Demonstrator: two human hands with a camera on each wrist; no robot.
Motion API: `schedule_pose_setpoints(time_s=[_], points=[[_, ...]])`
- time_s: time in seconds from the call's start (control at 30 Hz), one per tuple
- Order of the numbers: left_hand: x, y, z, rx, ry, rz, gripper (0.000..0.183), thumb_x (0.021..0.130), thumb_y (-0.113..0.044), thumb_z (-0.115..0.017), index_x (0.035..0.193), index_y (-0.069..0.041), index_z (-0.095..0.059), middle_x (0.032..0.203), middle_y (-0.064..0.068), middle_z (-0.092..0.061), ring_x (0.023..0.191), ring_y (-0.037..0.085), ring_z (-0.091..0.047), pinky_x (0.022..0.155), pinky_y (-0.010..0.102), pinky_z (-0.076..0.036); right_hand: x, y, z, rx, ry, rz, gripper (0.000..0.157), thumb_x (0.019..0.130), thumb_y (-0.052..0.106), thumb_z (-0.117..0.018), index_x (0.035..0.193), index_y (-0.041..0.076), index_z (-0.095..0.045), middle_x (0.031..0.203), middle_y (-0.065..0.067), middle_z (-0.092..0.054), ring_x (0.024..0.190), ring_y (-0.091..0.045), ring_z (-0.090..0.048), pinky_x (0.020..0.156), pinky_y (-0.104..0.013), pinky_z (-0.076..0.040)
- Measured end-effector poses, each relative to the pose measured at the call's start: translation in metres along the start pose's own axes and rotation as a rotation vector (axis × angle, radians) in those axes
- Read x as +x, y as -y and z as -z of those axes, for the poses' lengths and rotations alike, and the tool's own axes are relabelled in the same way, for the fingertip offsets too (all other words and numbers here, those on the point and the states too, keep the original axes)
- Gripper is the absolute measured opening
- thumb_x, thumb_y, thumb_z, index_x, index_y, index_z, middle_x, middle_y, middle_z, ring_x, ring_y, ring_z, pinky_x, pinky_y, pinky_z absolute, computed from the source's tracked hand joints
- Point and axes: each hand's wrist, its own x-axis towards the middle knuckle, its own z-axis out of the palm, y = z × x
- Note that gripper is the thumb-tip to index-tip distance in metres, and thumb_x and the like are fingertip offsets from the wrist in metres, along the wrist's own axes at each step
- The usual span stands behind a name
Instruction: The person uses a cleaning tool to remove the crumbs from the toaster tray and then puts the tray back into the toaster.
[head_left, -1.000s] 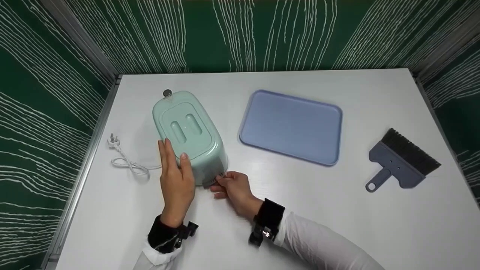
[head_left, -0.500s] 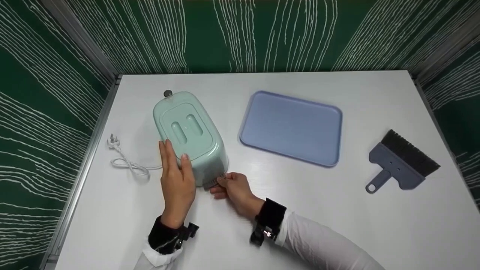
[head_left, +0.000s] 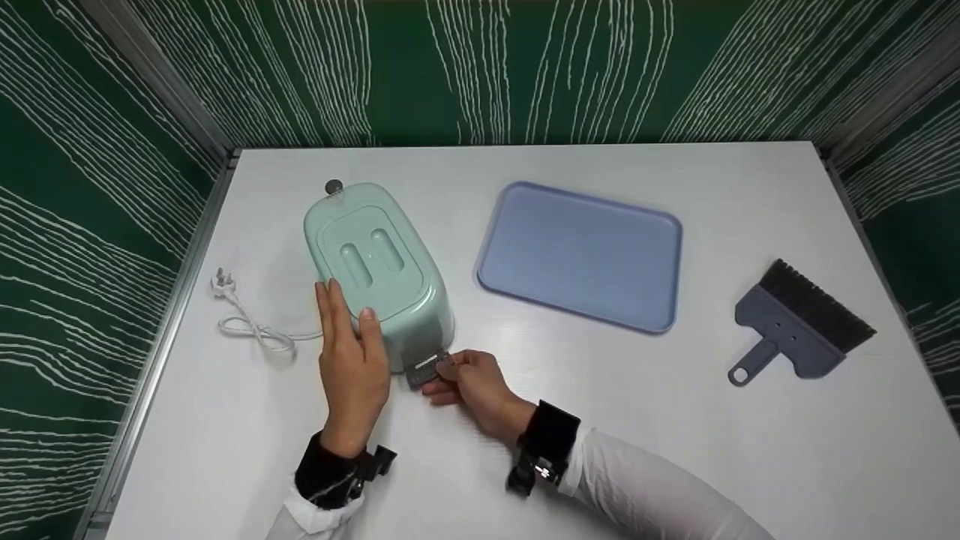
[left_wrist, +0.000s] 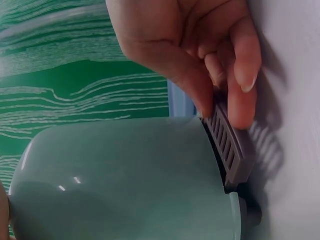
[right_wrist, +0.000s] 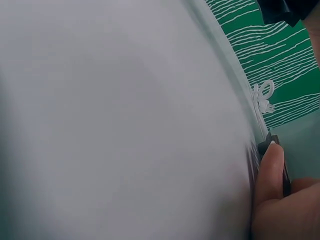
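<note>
A mint-green toaster (head_left: 367,262) with a closed cover stands on the left of the white table, its dark lever knob (head_left: 334,187) at the far end. My left hand (head_left: 354,382) rests along its left near side, fingers straight. At the near end, low down, my right hand (head_left: 480,386) pinches a dark grey slotted crumb tray (head_left: 424,371) between thumb and fingers. From the left wrist view, the crumb tray (left_wrist: 230,145) juts partly out of the toaster's base, a dark gap showing beside it. Much of the right hand is cropped in the right wrist view.
A blue tray (head_left: 581,259) lies right of the toaster. Farther right is a grey brush (head_left: 799,326) with dark bristles. The toaster's white cord and plug (head_left: 255,322) lie to its left. Green walls with white lines (head_left: 480,75) stand around the table.
My right hand has drawn the crumb tray a little way out of the toaster's near end, toward me. My left hand has stayed against the toaster, which keeps its place.
</note>
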Motion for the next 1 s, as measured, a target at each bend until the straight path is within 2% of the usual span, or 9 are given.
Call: schedule_pose_setpoints(time_s=[0.13, 0.27, 0.4, 0.47, 0.7, 0.9, 1.0], points=[[0.001, 0.000, 0.001, 0.001, -0.003, 0.009, 0.063, 0.112, -0.029, -0.044, 0.165, -0.002, -0.024, 0.172, 0.021, -0.014, 0.112, 0.043, -0.066, 0.085, 0.058, -0.056, -0.003, -0.002, 0.002, 0.013, 0.013, 0.001, 0.005, 0.099, -0.003, -0.058, 0.096, -0.001, -0.055, 0.086, -0.019, -0.075, 0.073, -0.020, -0.076, 0.067, -0.032, -0.064], [0.001, 0.001, 0.001, 0.011, 0.004, 0.017, 0.063, 0.112, -0.030, -0.043, 0.165, -0.003, -0.023, 0.172, 0.020, -0.013, 0.099, 0.040, -0.069, 0.076, 0.055, -0.057, -0.005, -0.003, 0.004, 0.027, 0.021, 0.006, 0.003, 0.099, -0.004, -0.058, 0.100, -0.003, -0.055, 0.087, -0.019, -0.075, 0.071, -0.019, -0.075, 0.065, -0.032, -0.064], [0.000, 0.001, 0.001, 0.017, 0.005, 0.019, 0.063, 0.112, -0.030, -0.043, 0.165, -0.003, -0.023, 0.173, 0.019, -0.013, 0.097, 0.040, -0.069, 0.075, 0.055, -0.057, -0.006, -0.004, 0.007, 0.022, 0.030, 0.005, 0.008, 0.103, 0.003, -0.058, 0.104, -0.005, -0.057, 0.089, -0.019, -0.076, 0.071, -0.018, -0.075, 0.066, -0.031, -0.063], [0.000, 0.001, 0.001, 0.016, 0.007, 0.021, 0.063, 0.113, -0.031, -0.043, 0.165, -0.003, -0.022, 0.173, 0.018, -0.012, 0.099, 0.041, -0.069, 0.078, 0.056, -0.057, -0.006, -0.004, 0.008, 0.018, 0.036, 0.010, 0.012, 0.106, 0.006, -0.057, 0.105, -0.006, -0.057, 0.090, -0.018, -0.076, 0.071, -0.018, -0.075, 0.067, -0.032, -0.064], [-0.001, -0.001, 0.001, 0.011, 0.018, 0.024, 0.064, 0.113, -0.032, -0.042, 0.166, -0.003, -0.021, 0.173, 0.018, -0.011, 0.134, 0.048, -0.052, 0.099, 0.062, -0.050, -0.009, -0.004, 0.011, 0.010, 0.057, 0.012, 0.013, 0.109, 0.006, -0.053, 0.104, -0.005, -0.055, 0.091, -0.019, -0.075, 0.072, -0.018, -0.075, 0.067, -0.031, -0.063], [-0.001, -0.001, 0.001, 0.014, 0.012, 0.009, 0.063, 0.113, -0.030, -0.042, 0.165, -0.001, -0.022, 0.173, 0.020, -0.012, 0.142, 0.047, -0.043, 0.104, 0.063, -0.047, -0.011, -0.004, 0.013, 0.005, 0.072, -0.003, 0.012, 0.108, 0.005, -0.053, 0.099, -0.003, -0.056, 0.088, -0.018, -0.076, 0.071, -0.017, -0.075, 0.066, -0.030, -0.063], [-0.001, 0.000, 0.001, 0.020, 0.015, 0.008, 0.064, 0.112, -0.031, -0.042, 0.165, -0.002, -0.022, 0.173, 0.020, -0.012, 0.138, 0.050, -0.046, 0.100, 0.064, -0.049, -0.012, -0.005, 0.015, 0.005, 0.072, -0.011, 0.012, 0.108, 0.004, -0.053, 0.099, -0.003, -0.057, 0.088, -0.018, -0.076, 0.071, -0.018, -0.075, 0.066, -0.031, -0.063]])
